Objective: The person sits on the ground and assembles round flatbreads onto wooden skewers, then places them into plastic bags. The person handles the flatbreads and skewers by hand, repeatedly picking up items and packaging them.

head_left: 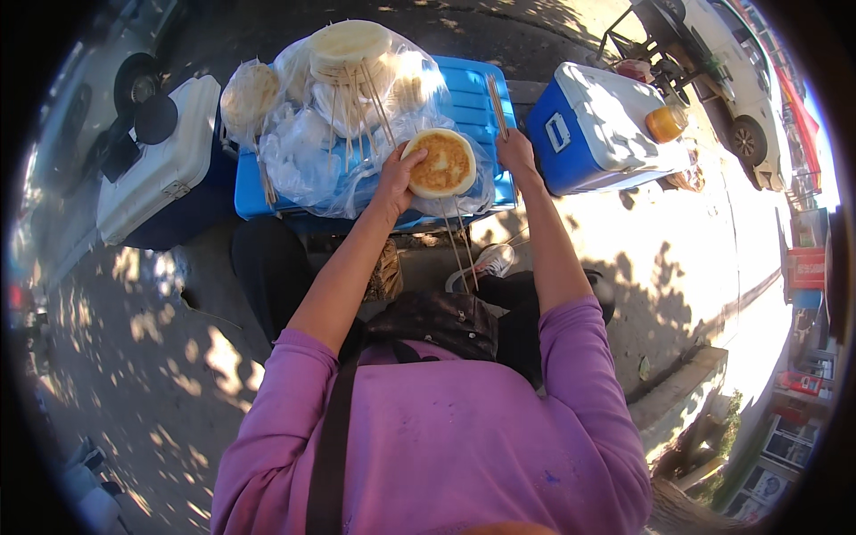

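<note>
My left hand (395, 181) is closed on the edge of a round browned flatbread (440, 164), with its thumb on the face. Two or so thin wooden sticks (461, 245) run down from the bread's lower edge. My right hand (515, 153) is closed round a bundle of thin wooden skewers (496, 100) pointing away from me, at the right side of a blue plastic lid (477, 80). Left of the bread, clear plastic bags (308, 160) cover much of the lid. In them stands a stack of pale flatbreads (350, 42) with sticks hanging from it.
Another bagged flatbread (250, 94) sits at the lid's left. A blue cooler with a white lid (606, 116) stands right, carrying a jar with a yellow lid (666, 123). At left is another white-lidded cooler (165, 160). Parked vehicles (747, 134) stand beyond; a low kerb (682, 383) lies right.
</note>
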{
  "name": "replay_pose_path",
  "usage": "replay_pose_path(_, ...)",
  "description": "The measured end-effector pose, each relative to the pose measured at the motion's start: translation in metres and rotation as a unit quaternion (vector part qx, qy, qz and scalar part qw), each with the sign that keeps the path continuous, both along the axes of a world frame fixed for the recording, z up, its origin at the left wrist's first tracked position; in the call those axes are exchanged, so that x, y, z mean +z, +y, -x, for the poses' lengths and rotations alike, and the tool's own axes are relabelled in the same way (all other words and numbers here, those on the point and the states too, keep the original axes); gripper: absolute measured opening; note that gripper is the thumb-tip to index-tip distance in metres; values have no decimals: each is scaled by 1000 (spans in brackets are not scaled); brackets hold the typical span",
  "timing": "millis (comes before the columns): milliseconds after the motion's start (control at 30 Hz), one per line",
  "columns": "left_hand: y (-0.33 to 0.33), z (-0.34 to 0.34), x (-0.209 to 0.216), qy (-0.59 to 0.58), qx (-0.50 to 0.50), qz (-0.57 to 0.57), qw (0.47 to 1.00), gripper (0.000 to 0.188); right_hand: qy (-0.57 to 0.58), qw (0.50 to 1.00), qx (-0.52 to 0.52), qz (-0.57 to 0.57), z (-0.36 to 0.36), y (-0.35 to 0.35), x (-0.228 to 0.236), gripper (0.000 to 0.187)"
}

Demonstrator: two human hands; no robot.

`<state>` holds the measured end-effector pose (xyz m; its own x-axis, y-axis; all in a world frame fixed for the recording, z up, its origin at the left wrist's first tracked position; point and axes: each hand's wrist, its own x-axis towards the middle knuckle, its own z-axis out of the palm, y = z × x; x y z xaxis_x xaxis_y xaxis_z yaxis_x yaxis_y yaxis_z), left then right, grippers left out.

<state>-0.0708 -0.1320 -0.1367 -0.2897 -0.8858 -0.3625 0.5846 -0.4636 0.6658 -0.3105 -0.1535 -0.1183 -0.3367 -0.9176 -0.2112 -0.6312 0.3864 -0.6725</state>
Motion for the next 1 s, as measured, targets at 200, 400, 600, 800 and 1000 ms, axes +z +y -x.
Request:
replay_pose_path(200, 2, -4, 3, 4, -4, 4, 1000, 40, 168, 985, 31, 36, -13, -9, -10, 23)
replay_pose_path(400, 4, -4, 1, 15, -5, -7, 1000, 37, 270, 960, 74, 4, -14, -8, -1, 22)
replay_pose_path(600, 3, -4, 1, 24, -4, -7, 1000, 32, 268, 961, 69, 27, -11, -3, 2, 23)
replay_pose_path(800, 3, -4, 1, 29, -4, -6, 1000, 29, 262, 963, 57, 39, -10, 0, 2, 30)
replay_pose_path(1000, 3, -4, 3, 27, -2, -3, 1000, 29, 238, 970, 45, 16, -5, -3, 1, 26)
